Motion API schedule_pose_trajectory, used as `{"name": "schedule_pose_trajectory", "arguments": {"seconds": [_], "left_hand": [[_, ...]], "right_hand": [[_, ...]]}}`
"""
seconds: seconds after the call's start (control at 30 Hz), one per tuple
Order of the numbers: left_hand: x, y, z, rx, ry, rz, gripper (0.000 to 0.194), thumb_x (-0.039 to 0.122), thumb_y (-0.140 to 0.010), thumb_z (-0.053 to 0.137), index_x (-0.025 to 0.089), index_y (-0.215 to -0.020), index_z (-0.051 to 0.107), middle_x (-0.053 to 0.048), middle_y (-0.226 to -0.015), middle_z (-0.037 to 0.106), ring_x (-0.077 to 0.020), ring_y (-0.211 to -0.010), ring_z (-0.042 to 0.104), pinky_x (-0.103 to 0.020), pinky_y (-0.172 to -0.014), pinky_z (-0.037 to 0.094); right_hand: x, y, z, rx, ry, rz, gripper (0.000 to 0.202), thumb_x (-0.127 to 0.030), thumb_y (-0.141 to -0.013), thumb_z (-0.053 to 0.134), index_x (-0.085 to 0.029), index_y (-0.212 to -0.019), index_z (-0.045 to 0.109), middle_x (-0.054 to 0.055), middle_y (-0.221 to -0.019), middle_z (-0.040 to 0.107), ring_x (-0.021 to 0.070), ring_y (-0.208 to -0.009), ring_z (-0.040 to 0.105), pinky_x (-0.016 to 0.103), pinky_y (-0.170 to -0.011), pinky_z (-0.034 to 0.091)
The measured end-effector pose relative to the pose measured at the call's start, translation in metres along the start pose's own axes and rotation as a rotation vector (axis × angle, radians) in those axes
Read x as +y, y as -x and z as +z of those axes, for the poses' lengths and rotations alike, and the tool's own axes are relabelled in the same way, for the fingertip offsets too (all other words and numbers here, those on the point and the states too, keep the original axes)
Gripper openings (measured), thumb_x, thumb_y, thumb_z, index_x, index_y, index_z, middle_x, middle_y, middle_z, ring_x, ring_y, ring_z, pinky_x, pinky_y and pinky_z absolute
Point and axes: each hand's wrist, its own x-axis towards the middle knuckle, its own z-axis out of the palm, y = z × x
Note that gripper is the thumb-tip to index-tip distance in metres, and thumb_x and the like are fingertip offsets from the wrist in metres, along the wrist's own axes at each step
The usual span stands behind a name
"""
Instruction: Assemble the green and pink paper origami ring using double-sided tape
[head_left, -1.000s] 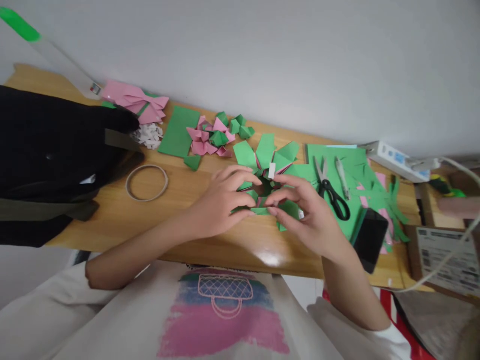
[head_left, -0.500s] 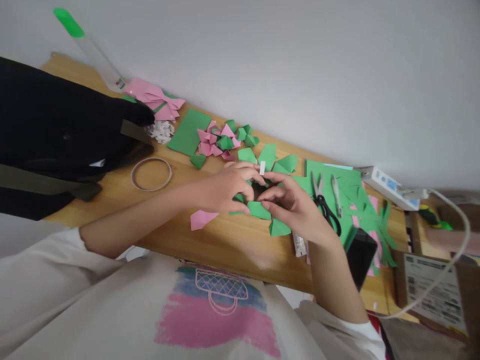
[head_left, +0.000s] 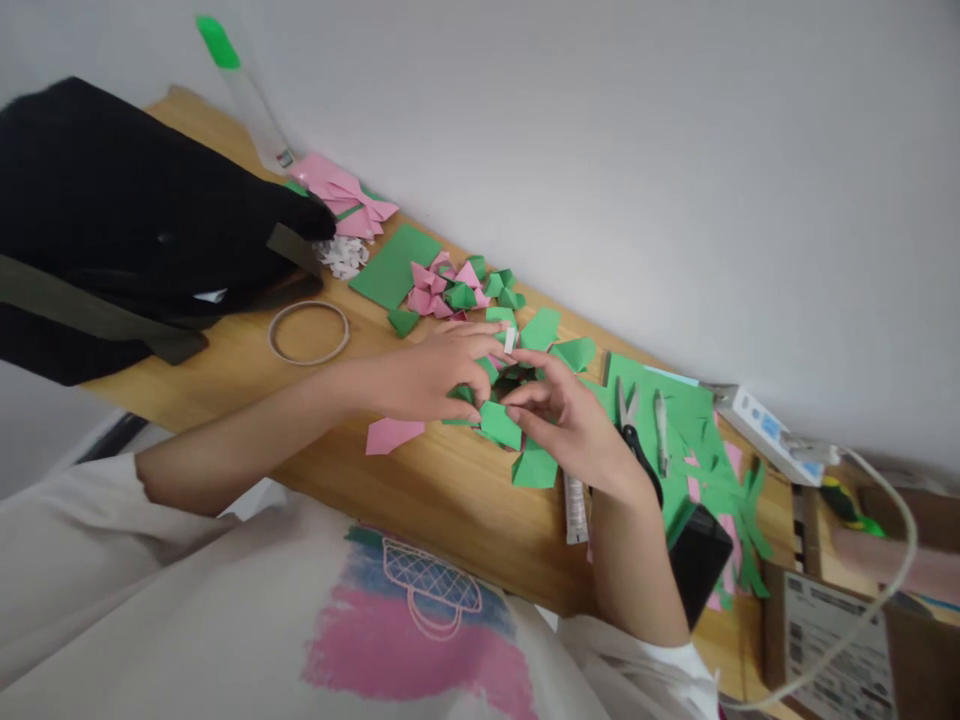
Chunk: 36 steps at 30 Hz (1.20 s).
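Observation:
My left hand [head_left: 439, 375] reaches in from the left with thumb and forefinger closed at a folded green paper piece [head_left: 500, 425]. My right hand [head_left: 566, 420] pinches the same piece from the other side, fingertips at its upper edge. A small white strip [head_left: 511, 340] rests at the left fingertips. Around both hands lie more folded green paper pieces [head_left: 540, 328], arranged roughly in a ring; my fingers hide its middle. Another green piece [head_left: 535, 465] lies just below my right hand. A pink paper piece [head_left: 394, 436] is on the table below my left hand.
A cardboard-coloured ring [head_left: 308, 333] lies left, near a black bag [head_left: 150, 220]. Behind are folded pink pieces [head_left: 429, 287] and a green sheet [head_left: 396, 265]. Scissors [head_left: 634, 435], a pen-shaped cutter [head_left: 661, 430], a tube [head_left: 575, 510], a phone [head_left: 700, 560] and a power strip [head_left: 769, 430] are right.
My view has shifted a little. Both hands stay at the green pieces; the fingers now close on the front piece, and the white strip tilts at the left fingertips.

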Motion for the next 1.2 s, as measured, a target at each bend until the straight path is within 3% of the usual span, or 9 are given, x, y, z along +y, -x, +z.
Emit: {"name": "schedule_pose_trajectory", "arguments": {"seconds": [0.13,0.33,0.53,0.8,0.97,1.2], "left_hand": [[0.004,0.004,-0.004,-0.016,-0.017,-0.069,0.008,0.016,-0.076,0.077,0.024,-0.076,0.075,-0.003,-0.127,0.061,-0.0311,-0.144,0.036,-0.055,-0.115,0.033],[0.001,0.007,-0.002,-0.031,-0.004,-0.028,0.012,0.017,-0.088,0.065,0.022,-0.082,0.074,-0.009,-0.129,0.061,-0.0325,-0.147,0.03,-0.061,-0.114,0.033],[0.008,0.012,0.005,0.041,-0.051,-0.031,0.024,0.016,-0.094,0.052,0.022,-0.079,0.07,-0.009,-0.133,0.058,-0.0312,-0.146,0.031,-0.059,-0.116,0.033],[0.006,0.018,0.022,0.152,0.003,-0.064,0.018,0.015,-0.092,0.053,0.023,-0.085,0.067,-0.007,-0.139,0.055,-0.0287,-0.146,0.031,-0.057,-0.118,0.032],[0.004,0.02,0.021,0.128,0.054,-0.054,0.022,0.019,-0.096,0.047,0.022,-0.087,0.066,-0.009,-0.143,0.051,-0.028,-0.148,0.027,-0.058,-0.119,0.028],[0.004,0.017,0.017,0.098,0.094,-0.062,0.017,0.019,-0.093,0.052,0.024,-0.087,0.067,-0.007,-0.141,0.055,-0.0296,-0.147,0.029,-0.057,-0.119,0.028]], "right_hand": [[0.003,-0.002,0.001,-0.013,-0.004,-0.037,0.047,-0.016,-0.086,0.056,-0.024,-0.13,0.042,-0.001,-0.085,0.067,0.0106,-0.067,0.061,0.024,-0.057,0.054],[0.009,-0.003,0.0,-0.009,0.004,-0.083,0.046,-0.014,-0.087,0.055,-0.026,-0.129,0.043,-0.001,-0.083,0.066,0.0104,-0.063,0.059,0.022,-0.053,0.051],[0.01,-0.001,-0.002,-0.027,-0.005,-0.059,0.048,-0.014,-0.087,0.055,-0.026,-0.131,0.042,-0.001,-0.084,0.066,0.0103,-0.066,0.058,0.023,-0.056,0.053],[0.01,0.0,0.0,-0.037,-0.051,-0.06,0.05,-0.014,-0.087,0.055,-0.025,-0.133,0.041,-0.002,-0.087,0.065,0.0093,-0.068,0.06,0.024,-0.06,0.052],[0.009,0.0,0.001,-0.046,-0.106,-0.039,0.049,-0.013,-0.086,0.054,-0.026,-0.131,0.041,-0.004,-0.082,0.062,0.0085,-0.063,0.059,0.022,-0.055,0.05],[0.005,0.002,-0.001,-0.042,-0.12,-0.009,0.049,-0.013,-0.086,0.055,-0.025,-0.131,0.041,-0.005,-0.082,0.062,0.008,-0.062,0.056,0.022,-0.056,0.051]]}}
